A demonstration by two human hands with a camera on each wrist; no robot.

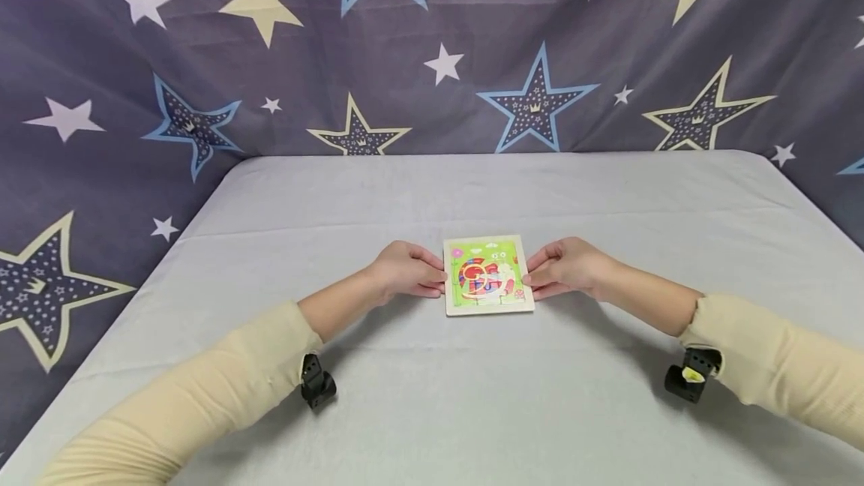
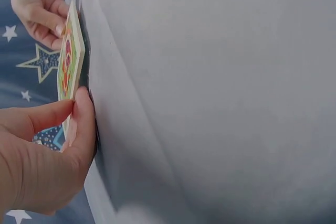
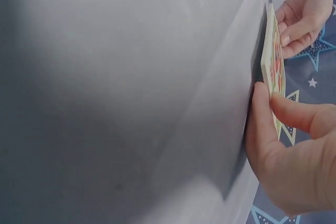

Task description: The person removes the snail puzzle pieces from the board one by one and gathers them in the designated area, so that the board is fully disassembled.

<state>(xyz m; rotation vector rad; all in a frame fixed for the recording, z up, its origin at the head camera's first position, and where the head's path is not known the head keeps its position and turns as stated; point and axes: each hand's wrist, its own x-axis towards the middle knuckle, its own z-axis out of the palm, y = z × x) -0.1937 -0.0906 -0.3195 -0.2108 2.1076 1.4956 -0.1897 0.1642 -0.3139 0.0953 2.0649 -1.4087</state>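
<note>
A small square jigsaw puzzle (image 1: 489, 276) in a pale wooden frame lies face up between the two hands, close over the cloth. Its picture shows a red and blue snail on a green ground. My left hand (image 1: 409, 270) pinches the left edge of the frame, thumb on top and fingers beneath. On the opposite edge, my right hand (image 1: 565, 270) grips it the same way. Both wrist views show the puzzle (image 2: 72, 59) edge-on, with a dark shadow under it and the fingertips (image 3: 259, 95) tucked below the rim.
A light grey cloth (image 1: 432, 403) covers the table. Behind it hangs a dark curtain (image 1: 432, 36) printed with stars. A black wrist camera (image 1: 317, 381) sits under the left cuff and another black camera (image 1: 691, 375) under the right.
</note>
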